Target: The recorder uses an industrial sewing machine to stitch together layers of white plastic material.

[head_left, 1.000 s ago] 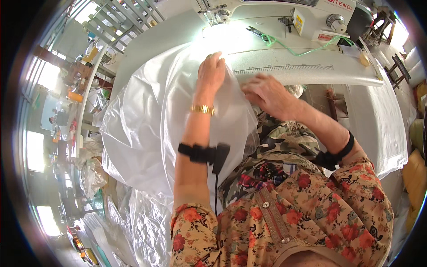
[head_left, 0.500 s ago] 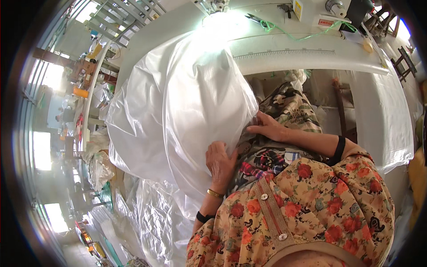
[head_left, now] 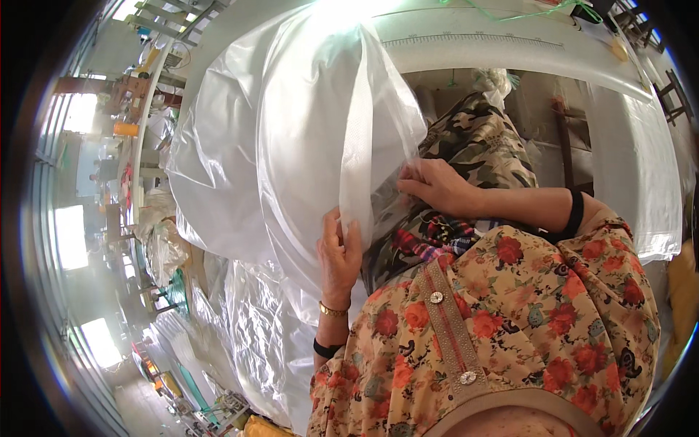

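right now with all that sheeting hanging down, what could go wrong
The glossy white sheeting drapes toward the lap in loose folds, so it might slide or drag.

The pale strip has the left hand at its lower end, while the right hand is at the clear edge beside it; uneven pulling could twist the strip.

The gold bracelet sits close to the sheeting and might snag it.
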`<state>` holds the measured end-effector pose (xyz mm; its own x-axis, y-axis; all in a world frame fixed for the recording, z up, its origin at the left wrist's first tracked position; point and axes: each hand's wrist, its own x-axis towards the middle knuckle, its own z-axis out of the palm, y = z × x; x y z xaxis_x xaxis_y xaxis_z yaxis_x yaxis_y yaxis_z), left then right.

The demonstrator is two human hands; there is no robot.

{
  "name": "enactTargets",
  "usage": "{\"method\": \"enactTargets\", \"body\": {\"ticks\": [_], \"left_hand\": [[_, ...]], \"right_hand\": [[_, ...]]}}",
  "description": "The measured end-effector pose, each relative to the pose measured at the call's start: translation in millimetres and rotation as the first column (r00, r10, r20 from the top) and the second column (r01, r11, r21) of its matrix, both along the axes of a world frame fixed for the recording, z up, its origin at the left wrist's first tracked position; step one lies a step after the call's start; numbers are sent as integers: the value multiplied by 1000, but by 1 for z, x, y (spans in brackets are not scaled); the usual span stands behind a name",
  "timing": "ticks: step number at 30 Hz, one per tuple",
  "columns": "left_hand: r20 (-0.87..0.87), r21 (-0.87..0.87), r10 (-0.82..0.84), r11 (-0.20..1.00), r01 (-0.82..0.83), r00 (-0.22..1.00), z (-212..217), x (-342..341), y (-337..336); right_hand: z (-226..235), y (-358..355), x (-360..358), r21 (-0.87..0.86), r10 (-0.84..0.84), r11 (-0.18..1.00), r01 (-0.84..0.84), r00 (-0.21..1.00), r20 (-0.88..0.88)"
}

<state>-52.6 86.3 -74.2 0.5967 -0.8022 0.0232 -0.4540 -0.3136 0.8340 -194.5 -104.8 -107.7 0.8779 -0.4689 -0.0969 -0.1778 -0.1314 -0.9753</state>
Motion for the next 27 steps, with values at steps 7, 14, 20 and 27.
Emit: {"method": "enactTargets", "body": {"ticks": [7, 14, 20, 27], "left_hand": [[376, -132, -20, 988, 74, 926, 22, -3, -22], [-63, -72, -301, 952, 296, 952, 12, 7, -27], [-285, -159, -200, 974, 160, 937, 15, 8, -33], [-206, 74, -198, 973, 217, 958, 26, 22, -47]], "right_hand": [[49, 19, -7, -344, 105, 937, -60, 988, 115], [66, 26, 8, -496, 363, 815, -299, 931, 35], [76, 30, 15, -614, 488, 664, -426, 870, -76], [74, 27, 21, -743, 623, 419, -522, 760, -183]]}}
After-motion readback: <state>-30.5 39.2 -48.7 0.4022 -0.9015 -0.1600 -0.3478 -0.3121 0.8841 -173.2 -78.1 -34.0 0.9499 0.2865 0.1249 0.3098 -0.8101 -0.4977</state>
